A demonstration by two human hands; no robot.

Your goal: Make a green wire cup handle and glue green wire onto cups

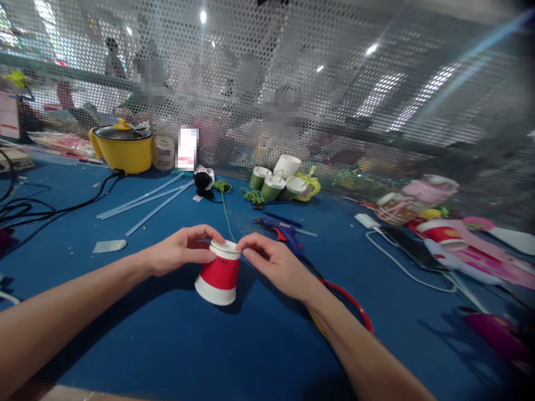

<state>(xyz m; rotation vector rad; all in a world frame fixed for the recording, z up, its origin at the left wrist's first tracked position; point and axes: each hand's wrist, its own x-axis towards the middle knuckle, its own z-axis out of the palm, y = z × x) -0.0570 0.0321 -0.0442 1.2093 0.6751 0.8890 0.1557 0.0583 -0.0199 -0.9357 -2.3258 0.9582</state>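
Observation:
A red and white paper cup [220, 274] stands upside down on the blue table [167, 345], its narrow end up. My left hand [188, 250] grips the upper left of the cup between thumb and fingers. At the cup's upper right edge, my right hand [273, 260] pinches a green yarn [227, 216] that runs back to a small green ball [222, 186]. Whether the yarn lies along the cup's rim is too small to tell.
Behind are a yellow pot [127, 153], clear glue sticks [156, 209] and several green-wrapped cups [273, 186]. Right of my hands lie a blue glue gun [282, 231], a phone [412, 248] with a white cable and pink craft pieces. A perforated metal screen [234, 83] stands behind the table.

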